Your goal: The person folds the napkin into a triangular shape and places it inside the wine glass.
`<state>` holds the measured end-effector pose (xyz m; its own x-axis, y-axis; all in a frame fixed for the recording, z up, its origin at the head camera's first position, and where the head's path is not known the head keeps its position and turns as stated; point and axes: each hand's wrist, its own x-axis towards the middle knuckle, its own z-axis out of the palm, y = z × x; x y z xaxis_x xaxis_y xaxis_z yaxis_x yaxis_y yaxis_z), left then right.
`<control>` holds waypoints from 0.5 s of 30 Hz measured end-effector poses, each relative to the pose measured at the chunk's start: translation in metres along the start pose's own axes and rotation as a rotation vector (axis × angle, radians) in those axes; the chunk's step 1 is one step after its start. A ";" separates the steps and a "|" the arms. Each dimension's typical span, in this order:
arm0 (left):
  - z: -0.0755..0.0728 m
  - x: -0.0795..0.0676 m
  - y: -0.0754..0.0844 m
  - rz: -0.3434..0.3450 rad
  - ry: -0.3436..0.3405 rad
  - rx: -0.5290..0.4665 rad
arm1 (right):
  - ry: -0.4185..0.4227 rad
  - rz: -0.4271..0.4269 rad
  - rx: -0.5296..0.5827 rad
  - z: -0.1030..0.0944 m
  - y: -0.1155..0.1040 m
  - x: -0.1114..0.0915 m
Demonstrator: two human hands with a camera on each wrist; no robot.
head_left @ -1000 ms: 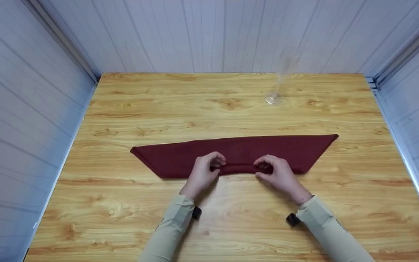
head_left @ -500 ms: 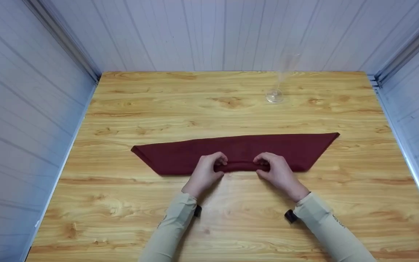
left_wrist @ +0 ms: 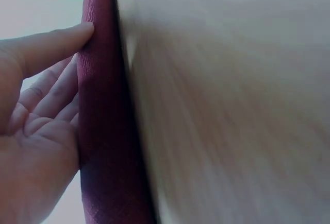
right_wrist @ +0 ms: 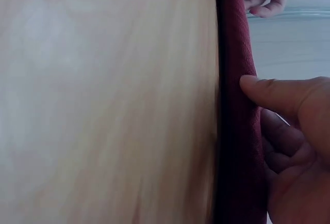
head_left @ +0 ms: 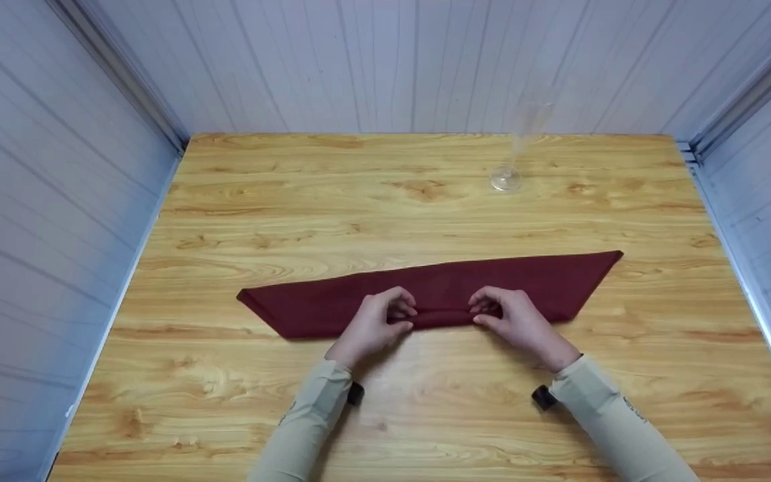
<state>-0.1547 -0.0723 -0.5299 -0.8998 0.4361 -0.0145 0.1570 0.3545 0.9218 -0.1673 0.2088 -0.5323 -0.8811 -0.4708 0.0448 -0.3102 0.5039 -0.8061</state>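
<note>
A dark red cloth napkin (head_left: 519, 278) lies across the middle of the table, its slanted ends tapering to corners at the far side. Along its near edge runs a narrow rolled band (head_left: 444, 318). On the left of this band my left hand (head_left: 375, 321) pinches the roll between thumb and curled fingers. My right hand (head_left: 516, 321) does the same a short way to the right. In the left wrist view the thumb presses on the rolled cloth (left_wrist: 105, 105), the fingers partly hidden behind it. The right wrist view has the thumb on the roll (right_wrist: 238, 116) too.
A clear stemmed glass (head_left: 506, 177) stands upright toward the back right of the wooden table (head_left: 278, 201). Pale panelled walls (head_left: 385, 67) enclose the back and both sides. Small black devices (head_left: 544, 397) sit at the wrists under beige sleeves.
The napkin has shifted a little toward me, its left end more than its right, so it slants more. Both hands stay on the rolled edge and have moved slightly nearer with it.
</note>
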 end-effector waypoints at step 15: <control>-0.006 0.014 -0.006 -0.046 0.062 -0.058 | 0.004 0.141 0.061 -0.005 0.003 0.015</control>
<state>-0.1705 -0.0734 -0.5333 -0.9292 0.3680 -0.0347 0.0930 0.3237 0.9416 -0.1827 0.2069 -0.5316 -0.9158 -0.3956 -0.0690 -0.1612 0.5196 -0.8391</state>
